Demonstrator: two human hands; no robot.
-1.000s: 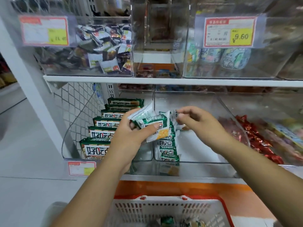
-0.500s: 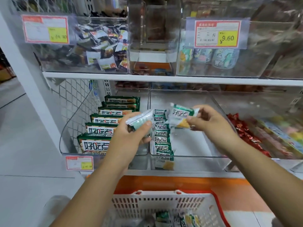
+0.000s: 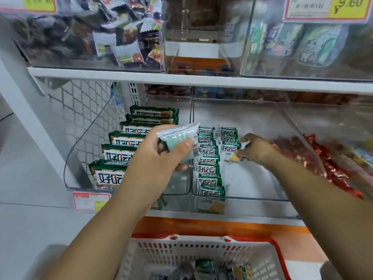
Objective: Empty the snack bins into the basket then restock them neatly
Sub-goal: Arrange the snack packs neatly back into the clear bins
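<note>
left hand point(image 3: 153, 156): grip wrapped round spare packets point(image 3: 177, 136)
right hand point(image 3: 255, 150): grip pinching green packet point(image 3: 230, 148) in clear bin point(image 3: 262, 196)

Both hands are seen bare: left hand point(image 3: 155, 158), right hand point(image 3: 257, 151). The left forearm point(image 3: 105, 229) and right forearm point(image 3: 323, 199) are uncovered from wrist to frame edge. A short, trimmed nail is seen on the left thumb point(image 3: 188, 142). A grey rounded shape point(image 3: 50, 261) is caught at lower left and a second grey shape point(image 3: 331, 269) at lower right. Both are too blurred to be confirmed as clothing.
</note>
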